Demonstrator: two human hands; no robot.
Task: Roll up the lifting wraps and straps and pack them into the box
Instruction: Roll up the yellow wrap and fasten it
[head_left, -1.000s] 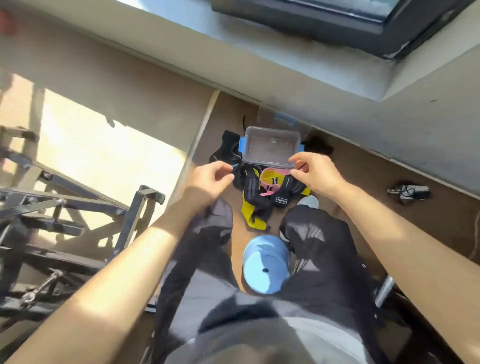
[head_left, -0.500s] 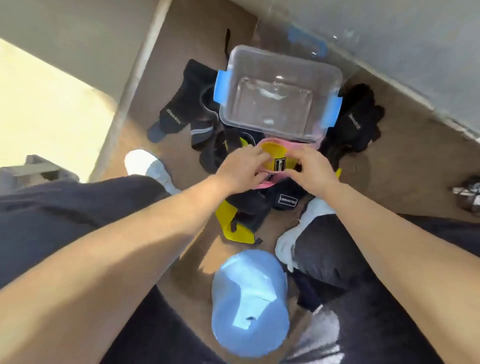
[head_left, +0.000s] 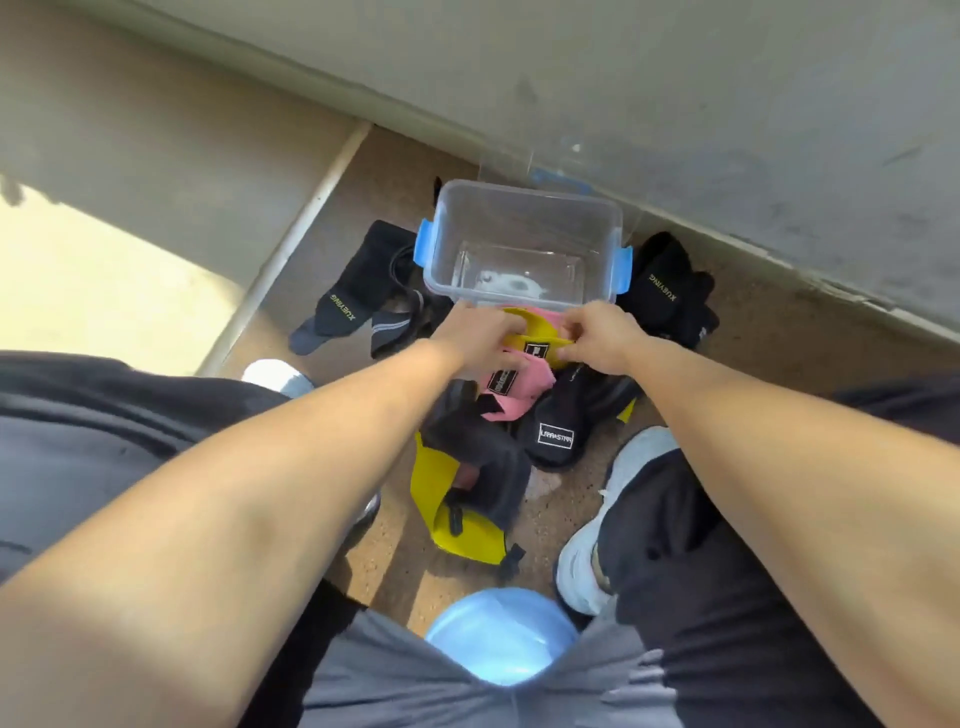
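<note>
Gripping yellow-and-pink fabric strap (head_left: 535, 332) with curled fingers: left hand (head_left: 480, 338), right hand (head_left: 602, 338), just in front of clear blue-latched plastic box (head_left: 524, 208).

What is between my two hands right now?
In the head view, a yellow strap with a black label bridges the gap; left hand and right hand both pinch it, pink strap bunched alongside.
</note>
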